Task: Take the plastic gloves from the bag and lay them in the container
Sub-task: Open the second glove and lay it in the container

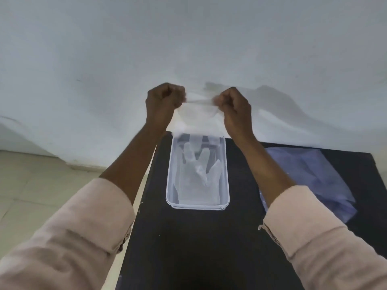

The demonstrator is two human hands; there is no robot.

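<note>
A clear plastic glove (198, 117) hangs stretched between both fists above the far end of the container, its fingers dangling down toward it. My left hand (164, 100) grips the glove's cuff on the left, my right hand (234, 103) grips it on the right. Below stands a clear rectangular container (170, 197) on the black table. Another thin glove (199, 174) lies flat inside it, fingers pointing away from me. The clear plastic bag (310, 174) lies flat on the table to the right of the container.
The black table (199, 248) has its left edge just left of the container, with a tiled floor (41, 185) beyond. A white wall (188, 49) rises right behind the table's far edge.
</note>
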